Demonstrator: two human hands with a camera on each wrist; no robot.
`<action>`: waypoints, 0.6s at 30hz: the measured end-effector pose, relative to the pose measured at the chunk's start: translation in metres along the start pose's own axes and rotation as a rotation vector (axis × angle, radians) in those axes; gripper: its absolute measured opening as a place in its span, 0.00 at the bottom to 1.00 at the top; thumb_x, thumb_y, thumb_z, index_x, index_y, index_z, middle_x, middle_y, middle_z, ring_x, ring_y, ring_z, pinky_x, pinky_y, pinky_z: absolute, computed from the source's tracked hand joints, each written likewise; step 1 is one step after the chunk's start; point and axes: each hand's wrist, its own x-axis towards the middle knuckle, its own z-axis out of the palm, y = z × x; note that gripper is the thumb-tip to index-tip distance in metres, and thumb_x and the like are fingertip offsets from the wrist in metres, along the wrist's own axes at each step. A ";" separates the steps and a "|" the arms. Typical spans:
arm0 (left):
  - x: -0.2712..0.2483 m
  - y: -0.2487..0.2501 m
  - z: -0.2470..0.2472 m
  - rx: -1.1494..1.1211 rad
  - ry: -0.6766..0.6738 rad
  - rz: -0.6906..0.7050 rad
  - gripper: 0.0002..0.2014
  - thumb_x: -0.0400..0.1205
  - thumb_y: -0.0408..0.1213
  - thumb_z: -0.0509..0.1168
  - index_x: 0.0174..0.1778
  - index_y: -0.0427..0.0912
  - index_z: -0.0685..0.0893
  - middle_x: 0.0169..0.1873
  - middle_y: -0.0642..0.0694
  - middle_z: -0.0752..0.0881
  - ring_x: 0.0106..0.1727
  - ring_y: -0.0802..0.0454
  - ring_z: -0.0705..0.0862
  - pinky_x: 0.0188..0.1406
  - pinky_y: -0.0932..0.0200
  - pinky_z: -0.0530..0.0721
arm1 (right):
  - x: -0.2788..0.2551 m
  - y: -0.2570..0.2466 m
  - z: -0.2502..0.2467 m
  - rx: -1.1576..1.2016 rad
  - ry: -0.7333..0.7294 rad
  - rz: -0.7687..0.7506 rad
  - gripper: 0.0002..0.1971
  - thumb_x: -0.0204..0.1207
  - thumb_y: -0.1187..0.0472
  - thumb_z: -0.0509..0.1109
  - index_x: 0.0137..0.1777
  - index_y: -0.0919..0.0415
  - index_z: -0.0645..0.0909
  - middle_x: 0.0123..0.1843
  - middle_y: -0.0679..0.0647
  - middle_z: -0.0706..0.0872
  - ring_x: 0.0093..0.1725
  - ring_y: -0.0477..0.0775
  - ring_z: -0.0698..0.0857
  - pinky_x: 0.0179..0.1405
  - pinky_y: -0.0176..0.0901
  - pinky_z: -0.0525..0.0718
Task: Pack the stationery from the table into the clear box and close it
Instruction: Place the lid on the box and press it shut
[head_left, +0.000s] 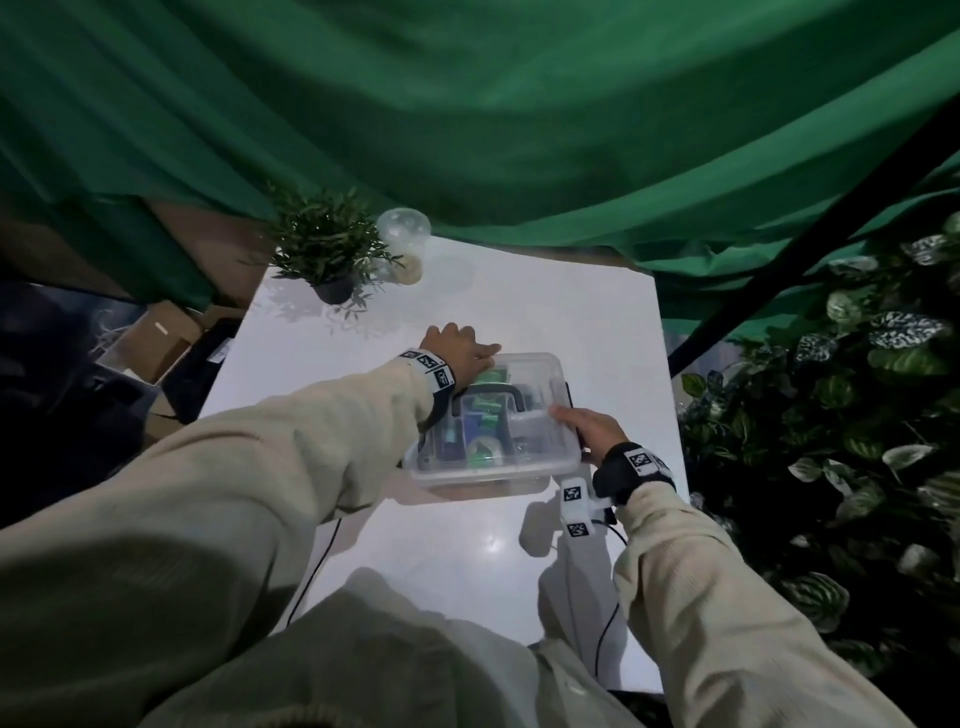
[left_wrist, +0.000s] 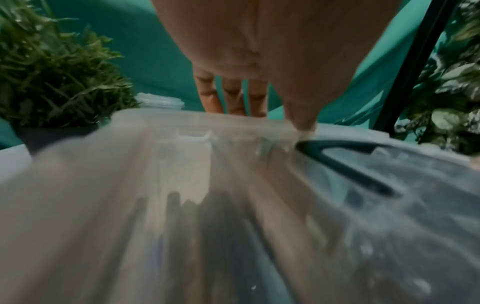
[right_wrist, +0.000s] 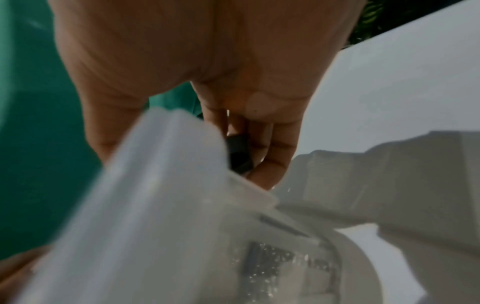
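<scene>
Clear plastic lidded box (head_left: 493, 426) sits mid-bench on the white bench (head_left: 597, 322), toward the right edge, lid on, stationery inside showing through. Right hand (head_left: 589, 428): fingers (right_wrist: 270, 156) curled round the black side latch (right_wrist: 237, 153) at the box's right end, thumb on top of the lid. Left hand (head_left: 457, 348): fingers (left_wrist: 233, 98) straight, hanging over the far left rim, thumb tip pressing the lid near the black carry handle (head_left: 488, 395), gripping nothing. Long axis of box runs left-right, one hand at each end. Latch lies directly under the right fingers, so the right hand is nearer for the snap, probably next. Left-side latch hidden by the wrist; cannot tell if fastened. Potted green plant (head_left: 327, 249) and clear plastic cup (head_left: 405, 244) stand at the far left corner.
</scene>
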 end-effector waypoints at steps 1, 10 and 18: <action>0.002 0.003 -0.001 0.021 0.025 -0.027 0.24 0.87 0.57 0.50 0.80 0.60 0.67 0.70 0.43 0.75 0.70 0.41 0.71 0.68 0.45 0.67 | -0.001 0.001 -0.002 0.032 0.013 -0.005 0.17 0.66 0.49 0.81 0.48 0.59 0.87 0.48 0.58 0.91 0.45 0.58 0.89 0.47 0.47 0.86; -0.041 -0.053 0.005 -0.344 -0.251 -0.376 0.50 0.73 0.73 0.59 0.84 0.44 0.55 0.81 0.41 0.65 0.77 0.40 0.70 0.75 0.45 0.70 | -0.017 0.008 0.003 -0.098 0.290 -0.205 0.16 0.73 0.53 0.76 0.59 0.57 0.86 0.49 0.56 0.88 0.49 0.57 0.84 0.47 0.40 0.79; -0.083 -0.041 0.035 -0.939 -0.319 -0.470 0.30 0.80 0.56 0.67 0.61 0.29 0.81 0.50 0.37 0.86 0.33 0.48 0.85 0.20 0.63 0.80 | -0.029 0.005 0.034 -0.283 0.508 -0.236 0.26 0.82 0.63 0.61 0.80 0.56 0.69 0.65 0.66 0.84 0.63 0.67 0.82 0.58 0.45 0.79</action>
